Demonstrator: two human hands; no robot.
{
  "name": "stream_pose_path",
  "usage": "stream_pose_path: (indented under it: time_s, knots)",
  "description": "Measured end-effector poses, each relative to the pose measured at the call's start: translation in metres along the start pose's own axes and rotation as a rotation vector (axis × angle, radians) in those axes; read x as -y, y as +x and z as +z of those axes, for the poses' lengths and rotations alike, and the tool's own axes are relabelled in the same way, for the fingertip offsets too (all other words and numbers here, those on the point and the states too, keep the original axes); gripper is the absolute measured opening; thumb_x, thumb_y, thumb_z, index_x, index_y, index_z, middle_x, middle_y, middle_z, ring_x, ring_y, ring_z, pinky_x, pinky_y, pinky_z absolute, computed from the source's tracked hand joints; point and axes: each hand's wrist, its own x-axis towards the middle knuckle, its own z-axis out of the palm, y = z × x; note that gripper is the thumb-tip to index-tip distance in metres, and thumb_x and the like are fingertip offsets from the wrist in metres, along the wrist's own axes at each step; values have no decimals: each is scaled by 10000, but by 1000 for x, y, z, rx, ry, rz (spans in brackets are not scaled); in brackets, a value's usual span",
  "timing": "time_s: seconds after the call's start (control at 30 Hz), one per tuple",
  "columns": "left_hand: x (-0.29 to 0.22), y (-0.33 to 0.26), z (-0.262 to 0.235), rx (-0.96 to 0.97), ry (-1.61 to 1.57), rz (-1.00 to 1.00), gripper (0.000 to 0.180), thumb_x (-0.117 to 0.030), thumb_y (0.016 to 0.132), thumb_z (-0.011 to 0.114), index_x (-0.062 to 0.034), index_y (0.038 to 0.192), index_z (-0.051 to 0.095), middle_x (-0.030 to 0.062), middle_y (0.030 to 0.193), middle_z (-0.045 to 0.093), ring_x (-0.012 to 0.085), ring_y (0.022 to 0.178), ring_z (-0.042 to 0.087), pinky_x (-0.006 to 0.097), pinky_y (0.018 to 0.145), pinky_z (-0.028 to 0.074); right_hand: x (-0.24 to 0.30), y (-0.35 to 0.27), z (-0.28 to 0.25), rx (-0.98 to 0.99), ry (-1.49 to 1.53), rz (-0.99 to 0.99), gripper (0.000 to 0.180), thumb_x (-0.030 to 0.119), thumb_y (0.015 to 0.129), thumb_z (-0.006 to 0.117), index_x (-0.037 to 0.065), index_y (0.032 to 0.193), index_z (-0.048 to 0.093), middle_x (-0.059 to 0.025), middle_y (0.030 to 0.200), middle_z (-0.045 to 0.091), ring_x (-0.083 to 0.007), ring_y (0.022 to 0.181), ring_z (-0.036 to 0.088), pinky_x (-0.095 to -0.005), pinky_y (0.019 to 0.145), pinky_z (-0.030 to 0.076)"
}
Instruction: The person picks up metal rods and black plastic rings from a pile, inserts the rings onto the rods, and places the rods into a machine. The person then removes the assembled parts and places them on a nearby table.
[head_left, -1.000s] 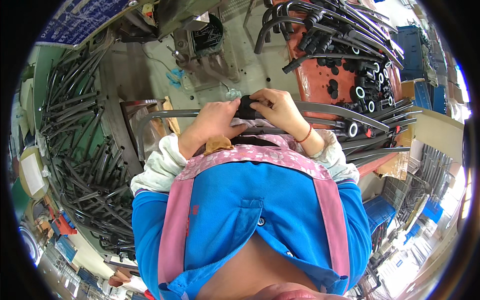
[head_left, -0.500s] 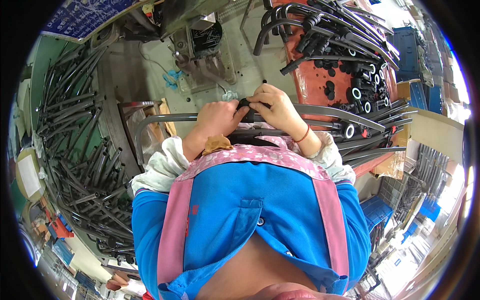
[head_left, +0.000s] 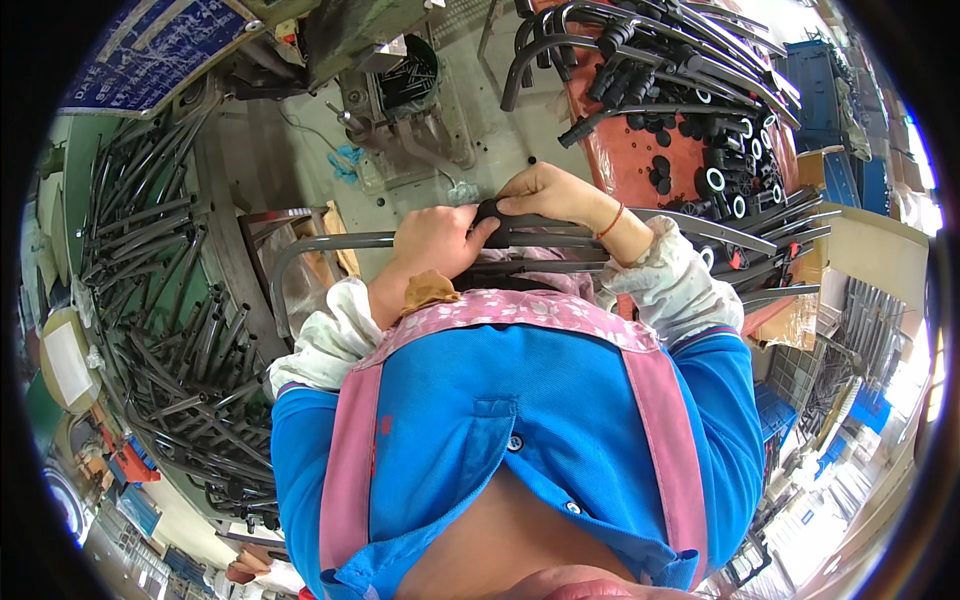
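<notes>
A long grey metal tube (head_left: 350, 241), bent down at its left end, lies crosswise in front of my waist. Around its middle sits a black plastic fitting (head_left: 492, 226). My left hand (head_left: 436, 243) is closed round the tube, its thumb pressed against the left side of the fitting. From above, my right hand (head_left: 560, 197) pinches the top of the fitting between thumb and fingers. Another dark tube (head_left: 530, 267) runs below it, close to my pink apron (head_left: 540, 308). The undersides of the fitting and tube are hidden.
To the right, a red-covered table (head_left: 620, 160) bears black bent tubes (head_left: 640, 55), round black caps (head_left: 660, 175) and white-ringed parts (head_left: 715, 180). Stacked dark tubes (head_left: 150, 230) fill the left side. Ahead stands a machine with a bin of small parts (head_left: 410, 80).
My right forearm has swung outward to the right, and the right hand has turned over the fitting. More of the black fitting shows. The left hand keeps almost the same place.
</notes>
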Motion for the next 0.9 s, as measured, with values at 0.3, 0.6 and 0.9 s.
stream_pose_path:
  time_s: [0.3,0.6,0.9]
  knots:
    - [16,10,5,-8,-59,-4,377,-414,957,576,-62,895,694,225,782,656,451,772,627,519,642,483,-5,-75,3,-204,-955,-117,1082,542,604,828,81,1481,394,-147,1062,589,-351,998,595,-430,887,453]
    - [17,30,2,78,-156,-60,405,-437,957,548,-60,872,668,227,780,652,465,784,621,509,651,474,-15,-127,-23,-293,-1324,-114,1086,326,537,819,49,1494,387,-76,1046,531,-270,1031,543,-391,962,388]
    - [-2,43,-14,-65,234,214,973,-434,706,823,-23,1469,382,225,1319,536,405,1228,495,499,1034,363,25,-170,-153,-630,-1409,-294,871,103,524,719,37,1360,486,-94,1147,563,-254,1181,542,-430,1069,360]
